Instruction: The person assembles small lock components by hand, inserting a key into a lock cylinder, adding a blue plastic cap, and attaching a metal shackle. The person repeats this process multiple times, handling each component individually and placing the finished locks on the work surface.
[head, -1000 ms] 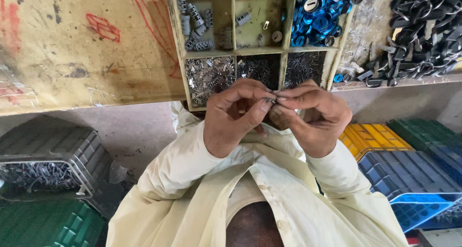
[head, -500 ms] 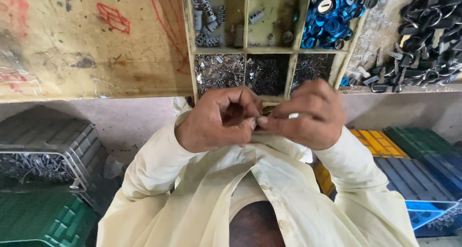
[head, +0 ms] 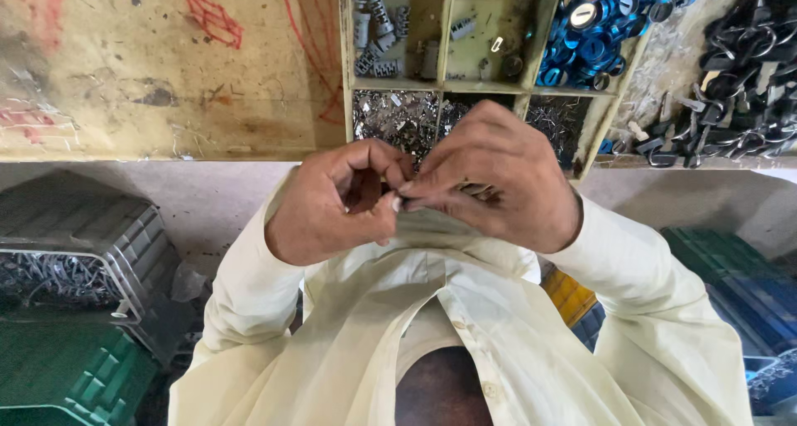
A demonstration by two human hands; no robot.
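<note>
Wooden bench (head: 166, 69) fills the top of the view, worn yellow top with red scribbles at its left end. Cream shirt (head: 432, 343) of the person covers the lower middle, both sleeves coming up to the hands. Left of the person, below the bench's front edge, grey crate (head: 75, 227) with metal bits inside and a green crate (head: 58, 376) under it. Right side: green and blue crates (head: 739, 285), a yellow crate (head: 569, 297) peeking out by the right sleeve. On the bench, a divided wooden tray (head: 448, 85) runs to the front edge, compartments with small silver metal parts (head: 390, 119) in the near ones, blue round caps (head: 598, 27) in the far right one. Black metal rings (head: 739, 69) heaped at the bench's right end, beside the tray. Left hand (head: 336, 202) and right hand (head: 498, 181) meet just in front of the bench's front edge, fingertips touching. Left hand curled shut, thumb and forefinger pinching; right hand closed over too, fingers pinched toward the left. Between the fingertips a small pale part (head: 397, 200) is gripped by both hands, mostly hidden, kind can't be told. A few thin metal pieces (head: 477, 192) show under the right fingers
</note>
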